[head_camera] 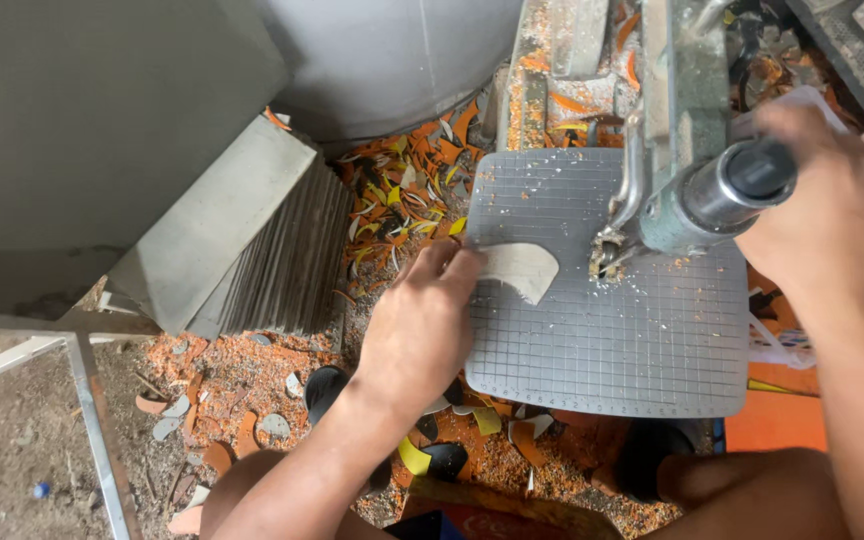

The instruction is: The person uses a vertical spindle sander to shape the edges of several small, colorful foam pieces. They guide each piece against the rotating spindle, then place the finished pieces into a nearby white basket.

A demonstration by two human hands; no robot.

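On the gridded cutter plate (612,330), your left hand (422,320) pinches the curved tile piece (520,268) beside the cutting head (612,255). Your right hand (832,215) grips the lever handle (742,185); fingertips could slip toward the cutter.

Pale grey tile piece (520,268) on grid-lined grey plate (652,340); orange, yellow, black shards (402,190).

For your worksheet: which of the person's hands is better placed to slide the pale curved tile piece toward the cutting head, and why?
Left. The left hand already pinches the tile piece on the gridded plate; the right hand grips the lever handle.
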